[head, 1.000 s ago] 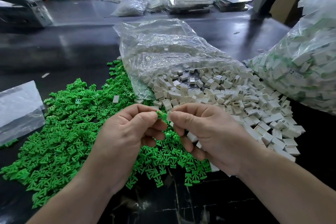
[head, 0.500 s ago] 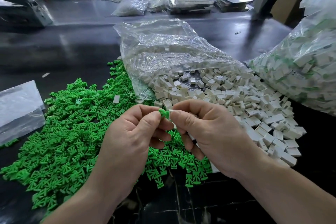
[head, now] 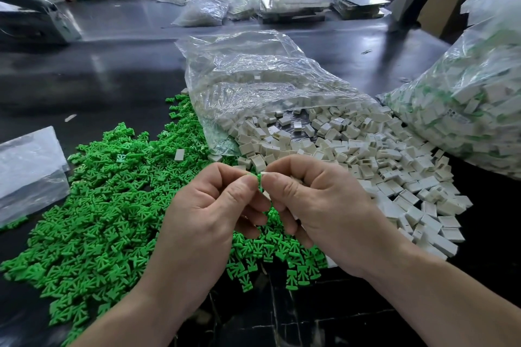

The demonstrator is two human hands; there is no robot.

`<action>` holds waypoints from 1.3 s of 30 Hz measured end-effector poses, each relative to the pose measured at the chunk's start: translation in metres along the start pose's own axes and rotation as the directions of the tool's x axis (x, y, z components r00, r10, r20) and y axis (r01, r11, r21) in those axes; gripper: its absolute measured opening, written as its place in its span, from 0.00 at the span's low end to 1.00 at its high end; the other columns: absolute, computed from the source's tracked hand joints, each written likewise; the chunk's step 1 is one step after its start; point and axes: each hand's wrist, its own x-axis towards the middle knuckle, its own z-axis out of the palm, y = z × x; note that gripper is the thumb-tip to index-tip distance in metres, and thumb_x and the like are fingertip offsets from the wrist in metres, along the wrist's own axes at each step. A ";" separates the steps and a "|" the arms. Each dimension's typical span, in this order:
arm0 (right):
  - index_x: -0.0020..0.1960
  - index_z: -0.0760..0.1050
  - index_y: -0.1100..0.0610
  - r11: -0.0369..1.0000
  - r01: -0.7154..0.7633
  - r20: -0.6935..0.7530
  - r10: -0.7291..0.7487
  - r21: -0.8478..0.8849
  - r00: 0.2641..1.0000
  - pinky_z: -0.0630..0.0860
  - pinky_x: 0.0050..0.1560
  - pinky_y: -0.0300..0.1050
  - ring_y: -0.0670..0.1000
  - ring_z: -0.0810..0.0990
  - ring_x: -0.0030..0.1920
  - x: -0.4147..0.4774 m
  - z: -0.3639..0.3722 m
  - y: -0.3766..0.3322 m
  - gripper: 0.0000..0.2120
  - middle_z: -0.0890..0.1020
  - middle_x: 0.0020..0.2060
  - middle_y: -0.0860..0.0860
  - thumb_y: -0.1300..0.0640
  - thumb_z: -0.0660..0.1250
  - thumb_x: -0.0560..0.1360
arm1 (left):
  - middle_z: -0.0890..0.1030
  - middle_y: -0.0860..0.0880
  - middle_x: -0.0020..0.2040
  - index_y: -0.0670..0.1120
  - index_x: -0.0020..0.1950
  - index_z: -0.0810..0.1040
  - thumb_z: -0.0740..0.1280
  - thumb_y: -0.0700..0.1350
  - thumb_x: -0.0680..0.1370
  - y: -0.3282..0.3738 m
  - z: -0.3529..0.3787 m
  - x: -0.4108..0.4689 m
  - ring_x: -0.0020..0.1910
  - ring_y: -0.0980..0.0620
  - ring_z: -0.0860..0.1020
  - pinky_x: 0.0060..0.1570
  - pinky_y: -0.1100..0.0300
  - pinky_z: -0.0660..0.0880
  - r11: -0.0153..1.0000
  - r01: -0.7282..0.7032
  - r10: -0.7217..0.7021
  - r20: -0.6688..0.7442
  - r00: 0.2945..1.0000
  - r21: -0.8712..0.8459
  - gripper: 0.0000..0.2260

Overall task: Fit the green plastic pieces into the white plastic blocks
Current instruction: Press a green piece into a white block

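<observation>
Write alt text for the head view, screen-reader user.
At centre, the left hand pinches a green piece against a white block pinched by the right hand. Beneath lies a heap of green pieces on a dark table, with white blocks spilling from a clear bag and a fuller bag at right.

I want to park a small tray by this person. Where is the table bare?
Widest bare table: behind the green pieces, left of the open clear bag. A smaller dark patch lies at the near edge between the forearms. Crowded: the middle, where green pieces meet the white blocks, and the right, taken by the full bag.
</observation>
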 end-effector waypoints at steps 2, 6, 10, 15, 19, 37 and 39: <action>0.45 0.81 0.49 0.999 -0.031 0.009 0.031 0.023 0.999 0.69 0.23 0.39 0.47 0.76 0.28 -0.001 0.001 -0.003 0.06 0.77 0.31 0.48 0.48 0.68 0.78 | 0.83 0.44 0.38 0.47 0.43 0.81 0.67 0.49 0.75 0.000 -0.002 0.001 0.34 0.49 0.80 0.32 0.61 0.77 0.999 0.038 -0.037 0.033 0.999 -0.036 0.07; 0.43 0.81 0.48 0.991 -0.117 0.052 0.120 -0.066 0.991 0.69 0.23 0.41 0.47 0.74 0.28 -0.002 -0.003 -0.010 0.07 0.77 0.30 0.48 0.50 0.69 0.80 | 0.82 0.44 0.36 0.47 0.42 0.81 0.70 0.51 0.76 0.003 -0.011 0.002 0.32 0.50 0.79 0.31 0.62 0.75 0.995 0.090 -0.094 0.120 0.988 0.037 0.08; 0.44 0.81 0.47 0.988 -0.118 0.039 0.123 -0.097 0.992 0.69 0.23 0.40 0.48 0.74 0.28 -0.003 -0.003 -0.012 0.07 0.76 0.30 0.49 0.49 0.69 0.80 | 0.82 0.44 0.36 0.46 0.42 0.81 0.71 0.51 0.75 0.004 -0.014 0.005 0.32 0.49 0.79 0.31 0.61 0.76 0.994 0.100 -0.107 0.152 0.983 0.053 0.08; 0.40 0.80 0.49 0.986 -0.166 0.063 0.165 0.015 0.984 0.67 0.22 0.38 0.47 0.74 0.27 -0.004 -0.003 -0.019 0.10 0.77 0.31 0.48 0.51 0.69 0.80 | 0.85 0.48 0.44 0.51 0.47 0.82 0.65 0.62 0.77 0.007 -0.020 0.010 0.43 0.52 0.83 0.42 0.57 0.81 0.974 0.010 -0.043 0.140 0.989 0.226 0.16; 0.39 0.80 0.48 0.958 -0.283 0.260 0.260 0.054 0.930 0.67 0.21 0.37 0.47 0.74 0.26 -0.011 0.009 -0.027 0.11 0.78 0.33 0.50 0.53 0.69 0.80 | 0.83 0.38 0.54 0.43 0.55 0.82 0.59 0.70 0.74 0.008 -0.008 0.003 0.54 0.36 0.81 0.53 0.39 0.77 0.973 0.141 -0.114 0.154 0.982 -0.180 0.32; 0.44 0.79 0.60 0.968 -0.251 0.277 0.242 -0.004 0.930 0.67 0.19 0.36 0.46 0.72 0.22 -0.020 0.033 -0.038 0.14 0.76 0.28 0.51 0.52 0.65 0.82 | 0.84 0.35 0.46 0.38 0.39 0.82 0.57 0.66 0.76 0.019 0.021 -0.010 0.28 0.30 0.79 0.29 0.35 0.77 0.907 0.218 -0.198 0.092 0.976 -0.359 0.32; 0.43 0.79 0.60 0.969 -0.249 0.271 0.239 -0.001 0.932 0.67 0.19 0.37 0.47 0.72 0.23 -0.019 0.034 -0.037 0.14 0.76 0.28 0.50 0.53 0.65 0.82 | 0.84 0.34 0.46 0.39 0.38 0.82 0.57 0.66 0.76 0.018 0.019 -0.009 0.33 0.26 0.79 0.33 0.28 0.74 0.910 0.212 -0.197 0.077 0.977 -0.356 0.31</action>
